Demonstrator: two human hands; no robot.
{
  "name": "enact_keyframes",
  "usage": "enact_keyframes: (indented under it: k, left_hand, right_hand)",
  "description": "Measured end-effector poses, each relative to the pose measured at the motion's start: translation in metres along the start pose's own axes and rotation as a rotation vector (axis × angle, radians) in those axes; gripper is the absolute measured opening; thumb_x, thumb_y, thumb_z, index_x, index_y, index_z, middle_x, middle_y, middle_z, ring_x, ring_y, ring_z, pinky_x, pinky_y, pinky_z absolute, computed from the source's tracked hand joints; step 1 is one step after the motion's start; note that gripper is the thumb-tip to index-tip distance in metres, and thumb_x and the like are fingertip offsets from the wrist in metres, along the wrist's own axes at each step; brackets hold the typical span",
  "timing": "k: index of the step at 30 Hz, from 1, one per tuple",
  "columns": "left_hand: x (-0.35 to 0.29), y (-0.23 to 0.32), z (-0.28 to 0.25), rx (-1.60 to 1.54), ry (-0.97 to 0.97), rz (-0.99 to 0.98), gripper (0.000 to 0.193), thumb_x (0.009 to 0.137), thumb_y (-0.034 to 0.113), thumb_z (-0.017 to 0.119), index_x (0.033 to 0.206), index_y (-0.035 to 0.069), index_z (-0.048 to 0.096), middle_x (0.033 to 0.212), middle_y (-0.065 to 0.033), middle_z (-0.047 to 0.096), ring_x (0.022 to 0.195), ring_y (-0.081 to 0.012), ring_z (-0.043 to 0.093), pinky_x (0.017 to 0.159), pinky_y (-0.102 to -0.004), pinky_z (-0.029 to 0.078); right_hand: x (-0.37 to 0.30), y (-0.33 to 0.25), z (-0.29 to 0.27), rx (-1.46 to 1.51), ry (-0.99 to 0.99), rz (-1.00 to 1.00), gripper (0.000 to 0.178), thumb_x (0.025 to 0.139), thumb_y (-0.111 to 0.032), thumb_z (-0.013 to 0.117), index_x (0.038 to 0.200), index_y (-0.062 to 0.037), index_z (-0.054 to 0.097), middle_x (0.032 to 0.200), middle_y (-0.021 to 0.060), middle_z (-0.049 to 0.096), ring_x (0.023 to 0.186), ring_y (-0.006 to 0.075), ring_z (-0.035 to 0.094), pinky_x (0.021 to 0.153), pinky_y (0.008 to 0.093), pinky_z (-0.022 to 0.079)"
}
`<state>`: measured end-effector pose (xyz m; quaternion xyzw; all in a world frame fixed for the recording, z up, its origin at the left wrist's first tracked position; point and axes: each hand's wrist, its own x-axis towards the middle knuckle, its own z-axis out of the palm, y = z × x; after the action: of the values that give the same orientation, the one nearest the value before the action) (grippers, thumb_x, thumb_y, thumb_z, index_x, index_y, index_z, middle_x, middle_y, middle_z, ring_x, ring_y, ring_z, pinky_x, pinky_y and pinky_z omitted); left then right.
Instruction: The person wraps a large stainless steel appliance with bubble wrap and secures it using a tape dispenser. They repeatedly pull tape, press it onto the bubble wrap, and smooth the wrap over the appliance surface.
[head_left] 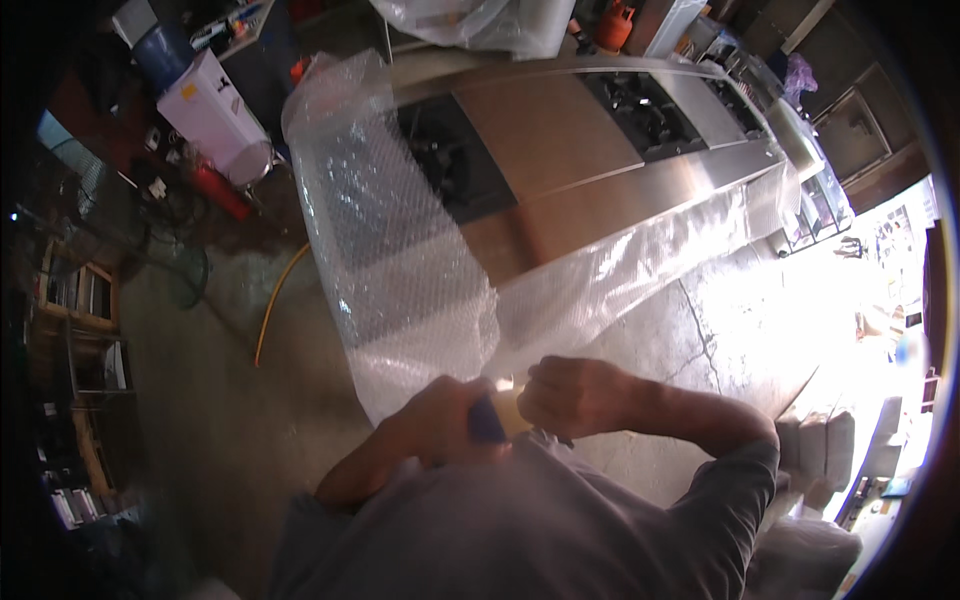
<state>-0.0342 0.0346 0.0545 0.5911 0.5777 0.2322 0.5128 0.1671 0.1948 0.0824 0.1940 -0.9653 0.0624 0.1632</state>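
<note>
Close to my chest, my left hand (pixel 447 415) is closed around what looks like a roll of tape, blue on one side (pixel 487 420) and pale yellow on the other. My right hand (pixel 572 397) has its fingers pinched at the yellow side, seemingly on the tape; its fingertips are partly hidden. Just beyond both hands hangs clear bubble wrap (pixel 400 270), draped over the near left end and front of a long stainless steel cooking counter (pixel 545 130). Black burner sections (pixel 640 110) are set into the counter's top.
To the left stand a white water dispenser (pixel 215 115) and a red fire extinguisher (pixel 218 187). A yellow hose (pixel 275 300) lies on the concrete floor. An orange gas cylinder (pixel 614 27) stands at the back. Wrapped grey bundles (pixel 815 440) are at the right, by a bright opening.
</note>
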Motion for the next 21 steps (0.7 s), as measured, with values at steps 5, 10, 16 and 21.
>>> enact_keyframes:
  k: [5, 10, 16, 21]
  left_hand:
    - [-0.002, 0.004, -0.006, -0.032, 0.020, 0.050, 0.062, 0.068, 0.043, 0.087, 0.108, -0.001, 0.069, 0.081, -0.0159, 0.074, 0.069, -0.0268, 0.075, 0.067, -0.0378, 0.059]
    - [0.001, -0.006, -0.004, 0.009, -0.007, 0.170, 0.064, 0.069, 0.044, 0.088, 0.107, -0.004, 0.070, 0.085, -0.0176, 0.075, 0.074, -0.0263, 0.075, 0.072, -0.0361, 0.059]
    - [0.007, -0.009, -0.002, -0.062, -0.087, 0.096, 0.067, 0.069, 0.045, 0.090, 0.109, -0.005, 0.070, 0.087, -0.0175, 0.074, 0.078, -0.0242, 0.074, 0.075, -0.0339, 0.057]
    - [0.008, -0.011, 0.004, -0.032, -0.095, 0.095, 0.065, 0.070, 0.044, 0.090, 0.109, -0.004, 0.071, 0.087, -0.0155, 0.074, 0.078, -0.0224, 0.073, 0.075, -0.0336, 0.057]
  right_hand:
    - [-0.005, -0.006, 0.002, 0.064, 0.047, 0.073, 0.017, 0.075, -0.014, 0.068, 0.085, -0.0048, 0.058, 0.080, 0.0063, 0.057, 0.072, 0.0211, 0.064, 0.066, 0.0331, 0.055]
    - [-0.014, -0.015, 0.009, 0.078, 0.044, 0.101, 0.022, 0.079, -0.015, 0.066, 0.096, -0.0009, 0.062, 0.087, 0.0093, 0.061, 0.080, 0.0233, 0.067, 0.072, 0.0350, 0.057]
    - [-0.027, -0.021, 0.014, 0.001, 0.013, 0.082, 0.023, 0.083, -0.019, 0.064, 0.099, -0.0016, 0.062, 0.089, 0.0091, 0.062, 0.082, 0.0226, 0.067, 0.072, 0.0338, 0.056]
    - [-0.032, -0.026, 0.021, -0.018, 0.005, 0.081, 0.020, 0.082, -0.018, 0.064, 0.096, -0.0046, 0.061, 0.089, 0.0072, 0.062, 0.082, 0.0209, 0.066, 0.073, 0.0332, 0.055]
